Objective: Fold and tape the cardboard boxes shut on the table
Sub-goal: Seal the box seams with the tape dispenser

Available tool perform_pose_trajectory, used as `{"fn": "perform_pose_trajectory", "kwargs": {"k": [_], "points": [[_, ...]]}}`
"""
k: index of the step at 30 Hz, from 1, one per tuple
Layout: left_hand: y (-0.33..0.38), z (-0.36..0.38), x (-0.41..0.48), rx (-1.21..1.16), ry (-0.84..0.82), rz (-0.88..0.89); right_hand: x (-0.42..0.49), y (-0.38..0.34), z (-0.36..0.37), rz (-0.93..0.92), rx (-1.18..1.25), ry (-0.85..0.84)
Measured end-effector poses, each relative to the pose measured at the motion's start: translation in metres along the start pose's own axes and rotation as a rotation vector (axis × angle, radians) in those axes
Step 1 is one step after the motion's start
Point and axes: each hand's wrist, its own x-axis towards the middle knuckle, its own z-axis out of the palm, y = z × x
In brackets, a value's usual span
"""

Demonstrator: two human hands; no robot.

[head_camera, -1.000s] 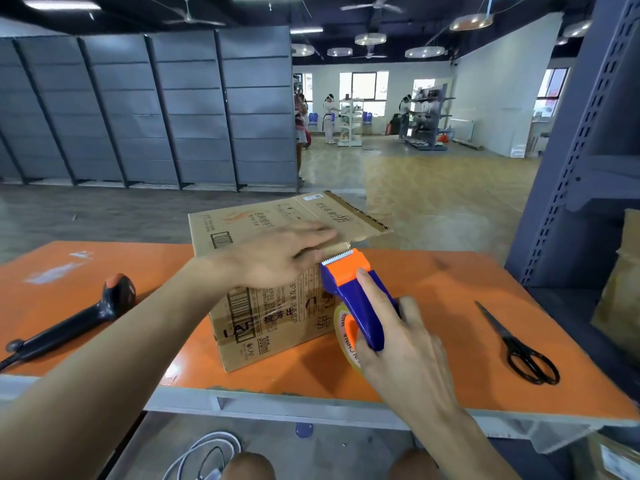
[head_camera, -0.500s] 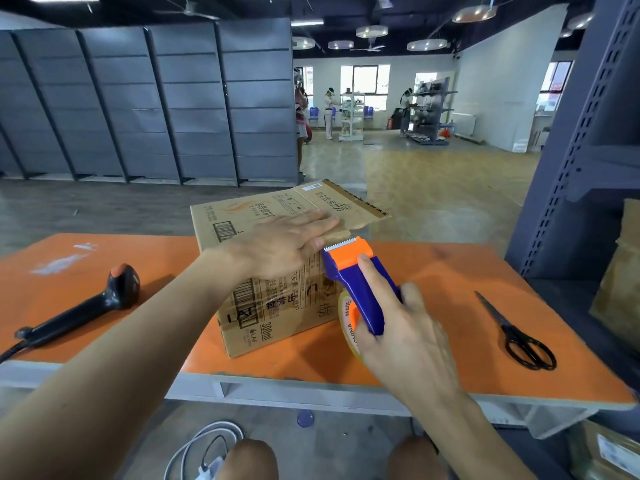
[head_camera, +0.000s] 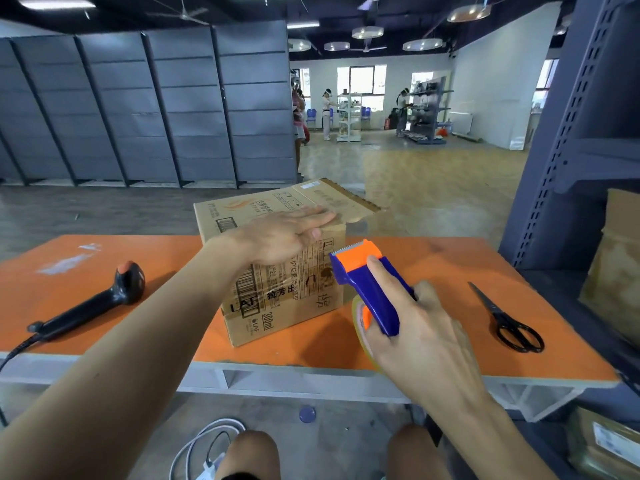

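A brown cardboard box (head_camera: 287,299) printed with barcodes stands on the orange table (head_camera: 433,271), near its front edge. One far-right top flap sticks out beyond the box. My left hand (head_camera: 280,237) lies flat on the box top, fingers straight, pressing the flaps down. My right hand (head_camera: 415,334) grips a blue and orange tape dispenser (head_camera: 367,285) just right of the box, index finger stretched along its top. The dispenser's toothed blade points at the box's upper right corner. Its tape roll shows below my hand.
A black handheld barcode scanner (head_camera: 100,299) with a cable lies on the table's left part. Black scissors (head_camera: 505,320) lie at the right. A blue-grey shelf rack (head_camera: 571,150) holding cardboard stands close on the right. White cables lie on the floor below.
The dispenser has come slightly away from the box's top edge and rightward. My left hand stays flat on the box top. The view has shifted a little.
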Motion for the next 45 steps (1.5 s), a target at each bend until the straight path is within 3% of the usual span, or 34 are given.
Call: {"fn": "perform_pose_trajectory", "kwargs": {"k": [14,20,27,36,45], "points": [[0.003,-0.003,0.007,-0.034,-0.018,-0.027,-0.01,0.003,-0.015,0.022,-0.051,-0.121],[0.028,-0.009,0.036,0.157,0.091,-0.107,0.015,-0.002,-0.003,0.011,-0.136,-0.213],[0.03,0.011,0.029,0.031,0.353,-0.149,0.02,-0.001,0.002,-0.001,-0.154,-0.223],[0.025,0.002,0.029,-0.042,0.19,-0.149,0.013,0.001,0.001,0.008,-0.151,-0.21],[0.029,0.013,0.03,0.235,0.153,-0.108,0.011,0.001,-0.001,0.008,-0.165,-0.201]]}}
